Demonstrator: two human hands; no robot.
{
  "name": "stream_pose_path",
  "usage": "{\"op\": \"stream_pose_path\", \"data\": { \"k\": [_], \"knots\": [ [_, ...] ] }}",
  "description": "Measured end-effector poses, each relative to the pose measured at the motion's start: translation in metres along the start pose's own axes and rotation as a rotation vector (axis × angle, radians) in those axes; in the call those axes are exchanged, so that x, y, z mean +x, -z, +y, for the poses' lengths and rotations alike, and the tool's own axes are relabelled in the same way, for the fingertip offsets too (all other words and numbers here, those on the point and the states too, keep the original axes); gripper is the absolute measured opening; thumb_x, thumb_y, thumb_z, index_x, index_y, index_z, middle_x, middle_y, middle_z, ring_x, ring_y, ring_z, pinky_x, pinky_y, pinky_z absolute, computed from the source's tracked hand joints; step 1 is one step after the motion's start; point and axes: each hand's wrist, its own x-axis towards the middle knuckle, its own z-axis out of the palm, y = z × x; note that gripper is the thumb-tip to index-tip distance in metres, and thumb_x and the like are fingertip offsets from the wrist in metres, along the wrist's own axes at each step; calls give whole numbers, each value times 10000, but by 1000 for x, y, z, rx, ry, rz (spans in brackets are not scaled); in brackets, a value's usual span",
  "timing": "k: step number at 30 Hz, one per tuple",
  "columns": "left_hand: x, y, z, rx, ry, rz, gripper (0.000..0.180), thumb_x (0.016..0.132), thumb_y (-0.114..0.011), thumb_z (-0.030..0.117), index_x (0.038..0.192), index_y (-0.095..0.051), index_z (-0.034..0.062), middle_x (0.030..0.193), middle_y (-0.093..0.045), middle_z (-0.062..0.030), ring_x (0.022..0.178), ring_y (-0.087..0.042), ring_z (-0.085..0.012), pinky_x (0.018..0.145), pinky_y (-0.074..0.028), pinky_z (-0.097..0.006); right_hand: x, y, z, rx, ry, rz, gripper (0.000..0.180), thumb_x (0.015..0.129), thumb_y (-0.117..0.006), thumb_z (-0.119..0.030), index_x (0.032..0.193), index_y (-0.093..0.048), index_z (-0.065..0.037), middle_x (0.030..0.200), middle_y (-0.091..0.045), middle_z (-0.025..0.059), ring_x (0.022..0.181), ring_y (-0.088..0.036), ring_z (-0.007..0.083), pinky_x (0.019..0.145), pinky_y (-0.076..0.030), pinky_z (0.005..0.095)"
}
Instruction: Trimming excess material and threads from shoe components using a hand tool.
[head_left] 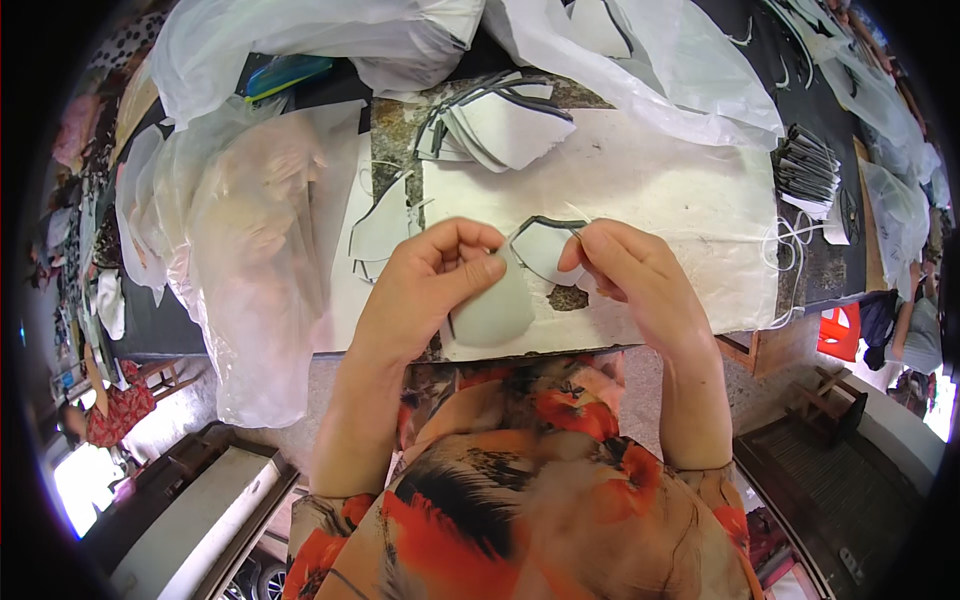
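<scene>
Fingers (466, 236) of the left hand (428, 288) are pinched narrow on the upper edge of a pale grey-green pad (495, 315), which extends from the fingertips toward the body. Right hand (645, 275): thumb and forefinger closed on the right corner of a white panel (545, 252) with dark edging (548, 221). Panel sits between the two hands, over the worn white sheet (690, 190) on the desk (840, 275).

Edging gives the long axis: roughly left to right, bowed away from the body, right end in the right pinch, left end just beside the left fingertips. Right hand is nearer, being in contact; left may touch the other corner too (fingertips cover that spot, so can't tell if pad and panel are joined). Pad is left of the panel and closer to the body.

Around them: stack of dark-edged pieces (510, 130) beyond the hands, one loose piece (383, 232) near the left hand, clear plastic bag (260, 240) farther left, white cord (795, 239) right, well apart from the right hand.
</scene>
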Motion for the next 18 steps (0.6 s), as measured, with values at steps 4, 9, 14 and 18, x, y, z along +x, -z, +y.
{"op": "stream_pose_path", "data": {
  "k": [4,9,14,18],
  "knots": [
    [10,-10,2,-266,-114,215,182,968,-716,97,1082,-578,68,886,-648,29,782,-571,-36,732,-446,-199,-16,-8,-4,-396,239,-136,324,1028,-574,-319,1024,-681,-13,917,-635,89,853,-615,229,786,-491,357],
    [16,-17,1,-429,-209,241,169,984,-701,107,1057,-548,108,894,-652,32,761,-557,-41,693,-434,-207,-19,-13,7,-661,267,-152,298,1030,-588,-296,1088,-675,-17,976,-654,144,890,-634,277,812,-503,364],
    [26,-35,1,-636,-286,254,165,993,-685,94,1036,-530,131,905,-633,36,744,-529,-42,662,-421,-213,-15,-24,12,-451,247,-88,334,1013,-583,-340,1097,-665,-28,998,-652,173,936,-642,370,826,-506,426],
    [27,-47,-3,-679,-305,246,166,997,-669,63,1056,-533,135,939,-624,26,793,-565,-57,684,-460,-222,-13,-24,18,-396,175,-83,332,1021,-588,-322,1142,-667,-23,1024,-659,183,949,-640,363,846,-504,407]
  ]
}}
